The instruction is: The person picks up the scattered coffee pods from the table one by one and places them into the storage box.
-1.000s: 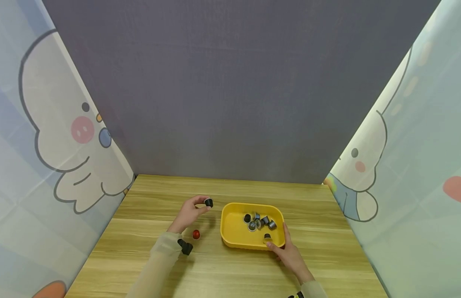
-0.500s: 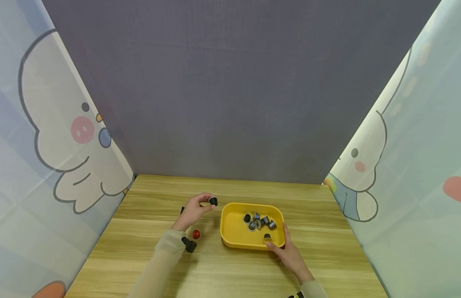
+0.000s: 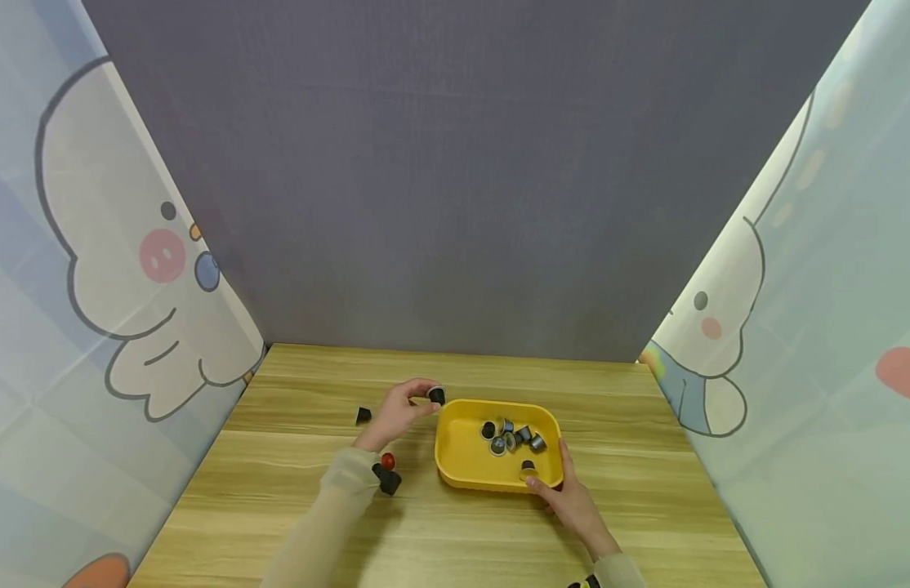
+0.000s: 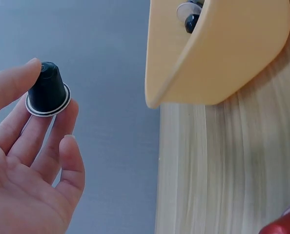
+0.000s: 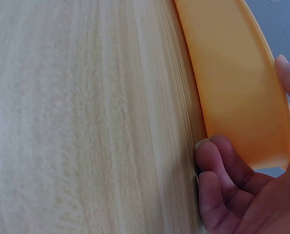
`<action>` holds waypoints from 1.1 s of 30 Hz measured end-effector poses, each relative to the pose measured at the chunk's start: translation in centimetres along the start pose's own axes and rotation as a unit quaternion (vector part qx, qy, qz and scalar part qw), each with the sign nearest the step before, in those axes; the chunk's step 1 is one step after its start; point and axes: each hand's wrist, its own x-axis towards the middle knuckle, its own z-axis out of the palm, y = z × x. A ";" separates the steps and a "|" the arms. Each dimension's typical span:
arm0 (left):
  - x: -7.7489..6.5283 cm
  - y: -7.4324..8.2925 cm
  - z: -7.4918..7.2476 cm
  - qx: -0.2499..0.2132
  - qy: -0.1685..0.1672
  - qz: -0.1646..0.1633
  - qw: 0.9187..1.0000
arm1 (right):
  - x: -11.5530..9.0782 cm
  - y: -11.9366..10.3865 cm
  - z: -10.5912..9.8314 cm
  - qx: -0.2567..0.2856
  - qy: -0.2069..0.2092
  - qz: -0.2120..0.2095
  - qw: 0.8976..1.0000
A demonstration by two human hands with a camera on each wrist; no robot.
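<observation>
My left hand [image 3: 396,418] pinches a black coffee capsule [image 3: 436,396] between thumb and fingers, just outside the back left corner of a yellow plastic bin [image 3: 470,483]. In the left wrist view the capsule [image 4: 48,92] has its pale-rimmed wide end down, with the thumb on its narrow top. My right hand [image 3: 575,502] grips the bin at its front right corner. Seen from the right wrist, the thumb lies at the rim and the curled fingers [image 5: 213,161] lie low against the outer wall [image 5: 233,87]. Several dark and grey capsules [image 3: 497,446] lie inside the bin.
Left of the bin, a red capsule [image 3: 388,461] stands on the wood-grain table [image 3: 455,539], close to the left wrist's black camera [image 3: 388,480]. Another black capsule [image 3: 363,416] lies further back, beyond the left forearm. A grey panel [image 3: 455,204] rises behind the table.
My left hand has moved right with the black capsule, up to the bin's left edge, uncovering another black capsule on the table. The right hand and the bin have stayed put.
</observation>
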 end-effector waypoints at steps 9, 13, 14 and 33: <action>0.6 0.0 1.7 0.000 -0.030 0.017 0.999 | 0.0 0.2 0.0 0.003 0.000 -0.005 1.000; 0.9 0.1 2.5 0.003 -0.039 0.029 0.999 | 0.0 0.1 0.0 0.000 0.001 -0.005 1.000; 0.9 0.2 2.7 0.003 -0.042 0.031 0.999 | 0.0 0.1 0.0 -0.001 0.001 -0.004 1.000; 1.3 0.3 5.7 -0.007 -0.088 0.002 0.996 | 0.0 -0.1 0.1 -0.001 0.003 0.000 1.000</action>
